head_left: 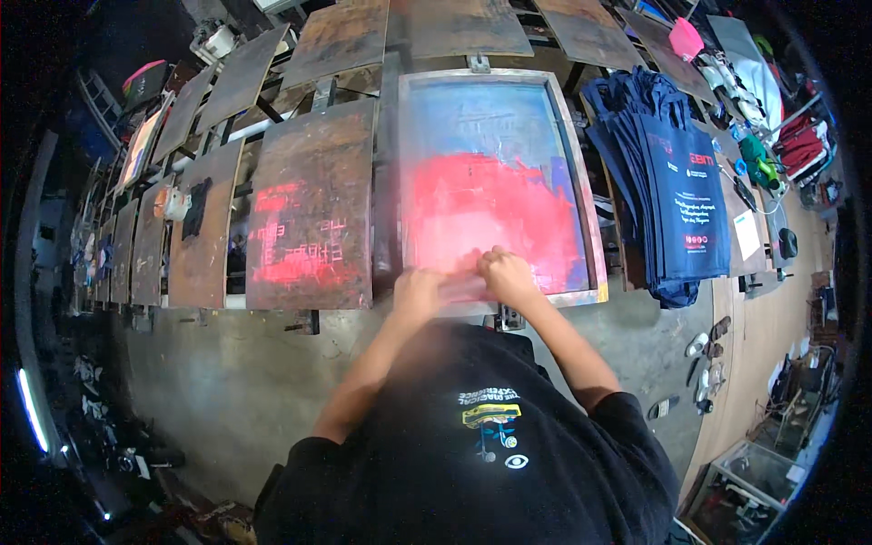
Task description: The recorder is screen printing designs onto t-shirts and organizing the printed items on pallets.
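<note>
A wooden screen-printing frame lies before me, its mesh blue at the far end and smeared with bright red over the near half. Over the frame's near edge, my left hand is closed and blurred by motion. To its right my right hand makes a fist above the red area. A smeared, pinkish strip spans the gap between both hands; its kind is too blurred to make out. My fingers hide most of what they grip.
To the left stands a brown printing board with red ink marks, and several more boards curve away. A stack of navy tote bags lies on the right. Shoes sit on the floor, and a glass case stands lower right.
</note>
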Available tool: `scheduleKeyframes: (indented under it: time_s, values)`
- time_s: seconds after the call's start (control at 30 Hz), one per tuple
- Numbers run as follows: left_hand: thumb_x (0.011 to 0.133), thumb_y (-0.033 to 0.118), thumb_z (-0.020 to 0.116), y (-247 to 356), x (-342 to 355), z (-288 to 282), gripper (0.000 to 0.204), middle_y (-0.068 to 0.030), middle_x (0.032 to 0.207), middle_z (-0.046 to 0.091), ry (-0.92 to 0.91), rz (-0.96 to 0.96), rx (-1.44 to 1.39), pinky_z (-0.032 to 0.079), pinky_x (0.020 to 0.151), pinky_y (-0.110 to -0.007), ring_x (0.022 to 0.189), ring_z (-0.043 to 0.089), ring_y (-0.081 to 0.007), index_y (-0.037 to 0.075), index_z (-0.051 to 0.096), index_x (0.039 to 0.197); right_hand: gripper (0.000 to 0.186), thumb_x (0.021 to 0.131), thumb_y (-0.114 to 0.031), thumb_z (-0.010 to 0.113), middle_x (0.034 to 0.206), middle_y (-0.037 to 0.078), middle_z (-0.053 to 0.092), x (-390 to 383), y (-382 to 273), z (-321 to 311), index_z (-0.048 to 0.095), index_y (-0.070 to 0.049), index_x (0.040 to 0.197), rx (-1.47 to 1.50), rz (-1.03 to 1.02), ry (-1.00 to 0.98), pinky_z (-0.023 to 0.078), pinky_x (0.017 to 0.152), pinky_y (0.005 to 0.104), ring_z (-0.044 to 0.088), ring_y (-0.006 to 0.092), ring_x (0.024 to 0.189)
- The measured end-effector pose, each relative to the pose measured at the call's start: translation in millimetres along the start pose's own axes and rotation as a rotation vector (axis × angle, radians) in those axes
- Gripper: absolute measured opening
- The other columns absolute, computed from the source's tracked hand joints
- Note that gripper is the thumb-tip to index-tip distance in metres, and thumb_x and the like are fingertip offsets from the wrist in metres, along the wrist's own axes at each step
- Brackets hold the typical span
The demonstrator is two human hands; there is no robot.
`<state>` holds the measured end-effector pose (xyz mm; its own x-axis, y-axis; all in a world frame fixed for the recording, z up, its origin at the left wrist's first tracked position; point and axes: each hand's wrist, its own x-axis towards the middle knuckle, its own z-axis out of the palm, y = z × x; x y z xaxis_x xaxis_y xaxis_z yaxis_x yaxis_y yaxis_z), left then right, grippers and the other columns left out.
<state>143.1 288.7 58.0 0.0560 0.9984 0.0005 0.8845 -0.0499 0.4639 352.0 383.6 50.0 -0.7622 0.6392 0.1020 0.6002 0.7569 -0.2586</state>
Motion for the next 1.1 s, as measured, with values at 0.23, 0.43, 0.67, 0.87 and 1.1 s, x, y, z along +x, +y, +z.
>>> scheduleKeyframes:
  time_s: [0.23, 0.43, 0.67, 0.87, 1.1]
  values:
    - [0.067, 0.017, 0.075, -1.0, 59.4, -45.3, 0.025, -0.0124, 0.086, 0.069, -0.053, -0.042, 0.038, 0.053, 0.073, -0.044, 0.080, 0.066, -0.0331, 0.019, 0.075, 0.092, 0.009, 0.070, -0.011, 0.066, 0.086, 0.010, 0.066, 54.4, 26.0, -18.4, 0.067, -0.010, 0.079, 0.001, 0.115, -0.172, 0.055, 0.076, 0.0423, 0.063, 0.0301, 0.092]
    - [0.067, 0.015, 0.076, -36.3, 111.8, -22.3, 0.023, -0.0166, 0.086, 0.068, 0.184, 0.140, 0.124, 0.053, 0.079, -0.045, 0.087, 0.064, -0.0351, 0.013, 0.076, 0.090, 0.011, 0.074, -0.012, 0.067, 0.093, 0.009, 0.066, 87.9, 35.2, 19.3, 0.067, -0.008, 0.084, -0.174, 0.186, 0.194, 0.055, 0.076, 0.0394, 0.062, 0.0273, 0.097]
    - [0.069, 0.018, 0.073, 0.6, 26.6, -18.0, 0.021, -0.0206, 0.083, 0.067, 0.016, -0.029, -0.046, 0.053, 0.077, -0.048, 0.081, 0.065, -0.0391, 0.009, 0.075, 0.087, 0.012, 0.074, -0.012, 0.062, 0.090, 0.006, 0.067, 4.1, -10.9, 18.7, 0.067, -0.007, 0.083, -0.078, 0.190, 0.189, 0.057, 0.070, 0.0354, 0.064, 0.0235, 0.094]
    - [0.060, 0.018, 0.078, 9.3, 16.2, -30.2, 0.032, -0.0154, 0.083, 0.069, -0.225, -0.075, -0.042, 0.054, 0.076, -0.045, 0.081, 0.067, -0.0344, 0.014, 0.076, 0.092, 0.013, 0.065, -0.011, 0.069, 0.098, 0.010, 0.070, -4.2, -14.1, -9.2, 0.070, -0.007, 0.078, -0.004, 0.114, -0.041, 0.057, 0.075, 0.0396, 0.065, 0.0272, 0.093]
    - [0.064, 0.022, 0.078, -1.5, 82.3, -52.0, 0.029, -0.0125, 0.084, 0.070, -0.132, -0.065, -0.005, 0.054, 0.076, -0.044, 0.082, 0.067, -0.0334, 0.014, 0.075, 0.092, 0.014, 0.070, -0.011, 0.068, 0.100, 0.012, 0.069, 64.9, 12.5, -40.4, 0.070, -0.009, 0.083, 0.076, 0.362, -0.337, 0.056, 0.075, 0.0412, 0.065, 0.0294, 0.095]
